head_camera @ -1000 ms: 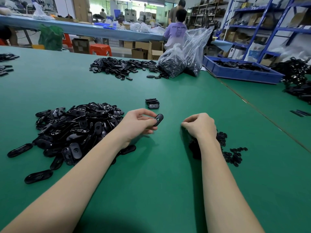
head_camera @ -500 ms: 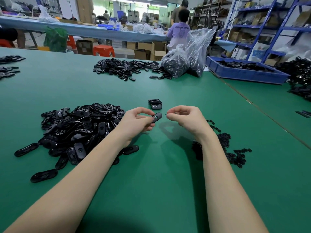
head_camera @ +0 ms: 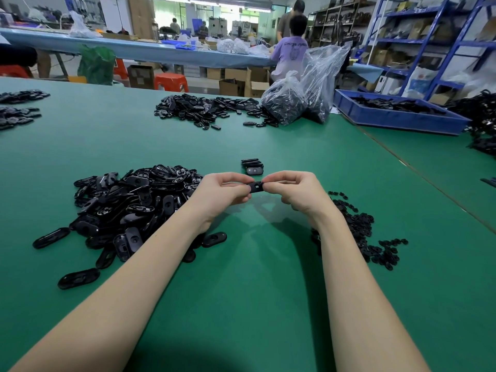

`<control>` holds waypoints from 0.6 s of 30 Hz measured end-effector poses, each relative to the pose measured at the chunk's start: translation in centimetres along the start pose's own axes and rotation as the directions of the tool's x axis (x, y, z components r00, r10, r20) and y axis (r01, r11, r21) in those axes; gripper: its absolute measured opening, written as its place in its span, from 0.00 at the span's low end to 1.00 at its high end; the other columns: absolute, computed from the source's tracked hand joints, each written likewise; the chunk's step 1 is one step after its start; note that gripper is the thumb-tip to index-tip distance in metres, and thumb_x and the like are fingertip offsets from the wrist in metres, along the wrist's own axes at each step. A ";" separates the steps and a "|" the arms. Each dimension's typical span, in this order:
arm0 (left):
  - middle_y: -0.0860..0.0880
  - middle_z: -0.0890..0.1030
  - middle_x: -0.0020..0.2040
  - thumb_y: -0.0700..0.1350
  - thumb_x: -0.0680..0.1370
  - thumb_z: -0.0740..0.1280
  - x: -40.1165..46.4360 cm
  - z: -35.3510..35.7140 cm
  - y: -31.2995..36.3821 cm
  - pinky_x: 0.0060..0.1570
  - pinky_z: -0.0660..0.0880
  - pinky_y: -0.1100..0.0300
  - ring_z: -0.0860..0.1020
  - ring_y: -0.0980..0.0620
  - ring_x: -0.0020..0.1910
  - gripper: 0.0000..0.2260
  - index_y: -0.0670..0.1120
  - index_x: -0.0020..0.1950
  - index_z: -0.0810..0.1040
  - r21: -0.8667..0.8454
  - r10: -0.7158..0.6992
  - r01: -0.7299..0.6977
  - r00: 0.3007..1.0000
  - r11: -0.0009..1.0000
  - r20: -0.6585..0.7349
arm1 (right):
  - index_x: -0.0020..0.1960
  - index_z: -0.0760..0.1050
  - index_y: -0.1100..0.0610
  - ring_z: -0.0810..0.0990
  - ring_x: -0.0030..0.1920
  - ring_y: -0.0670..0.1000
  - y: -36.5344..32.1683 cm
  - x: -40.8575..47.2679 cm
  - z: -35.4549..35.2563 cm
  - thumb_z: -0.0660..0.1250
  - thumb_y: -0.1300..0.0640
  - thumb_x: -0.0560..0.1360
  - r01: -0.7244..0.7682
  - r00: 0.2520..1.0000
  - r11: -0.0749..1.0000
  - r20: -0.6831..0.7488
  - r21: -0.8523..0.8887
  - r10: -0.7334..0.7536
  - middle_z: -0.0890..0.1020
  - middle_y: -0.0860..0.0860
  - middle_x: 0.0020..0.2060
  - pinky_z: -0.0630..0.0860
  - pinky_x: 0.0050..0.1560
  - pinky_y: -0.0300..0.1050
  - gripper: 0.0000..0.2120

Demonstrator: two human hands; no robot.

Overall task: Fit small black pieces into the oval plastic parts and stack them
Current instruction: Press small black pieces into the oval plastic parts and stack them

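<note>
We hold one oval plastic part above the green table, raised clear of its surface, between both hands. Our left hand grips the left end of the part with curled fingers and thumb; our right hand pinches the right end with thumb and forefinger, the remaining fingers curled under. Only the middle of the part shows between the fingertips, and we cannot tell whether a small black piece sits in it. To the left of the left forearm lies the large pile of oval parts, loosely heaped, with several strays at its near edge. To the right, partly hidden behind the right wrist, lies the pile of small black pieces. Just beyond the hands, resting on the table, stands a short stack of finished parts. Farther back on the table we see a second spread of black parts, two clear plastic bags filled with dark parts, and a blue tray at the right. A person in a purple shirt stands behind the bags, turned away.
</note>
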State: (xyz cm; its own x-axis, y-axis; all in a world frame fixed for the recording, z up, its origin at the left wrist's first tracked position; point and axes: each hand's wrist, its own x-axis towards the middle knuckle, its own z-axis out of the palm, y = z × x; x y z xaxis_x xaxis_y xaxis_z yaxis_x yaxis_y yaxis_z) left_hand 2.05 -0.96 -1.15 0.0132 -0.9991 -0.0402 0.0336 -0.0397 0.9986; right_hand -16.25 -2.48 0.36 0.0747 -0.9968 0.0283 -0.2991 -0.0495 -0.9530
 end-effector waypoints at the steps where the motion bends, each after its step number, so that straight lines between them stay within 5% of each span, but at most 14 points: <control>1: 0.42 0.86 0.44 0.32 0.77 0.70 0.0 0.0 0.0 0.48 0.81 0.65 0.84 0.51 0.41 0.06 0.41 0.50 0.84 -0.008 0.003 -0.003 1.000 1.000 0.001 | 0.43 0.86 0.52 0.71 0.23 0.36 0.0 0.0 0.0 0.76 0.59 0.74 -0.007 1.000 1.000 0.000 -0.008 0.007 0.82 0.40 0.29 0.64 0.26 0.27 0.03; 18: 0.44 0.87 0.46 0.34 0.77 0.71 -0.1 -0.1 0.1 0.46 0.79 0.67 0.84 0.54 0.42 0.06 0.43 0.51 0.84 0.027 0.036 -0.037 0.998 0.999 0.051 | 0.42 0.86 0.51 0.69 0.22 0.38 -0.2 0.1 0.6 0.79 0.55 0.70 -0.045 0.998 0.995 -0.049 -0.089 0.041 0.74 0.45 0.25 0.63 0.24 0.28 0.03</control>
State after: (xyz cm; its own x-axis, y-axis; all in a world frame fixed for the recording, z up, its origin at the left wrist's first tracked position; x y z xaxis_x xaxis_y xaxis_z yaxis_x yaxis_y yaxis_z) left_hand 2.13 -0.87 -1.03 -0.0369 -0.9993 -0.0029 0.0061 -0.0032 1.0000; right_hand -15.60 -2.54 0.39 0.0156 -0.9999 0.0037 -0.3853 -0.0095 -0.9227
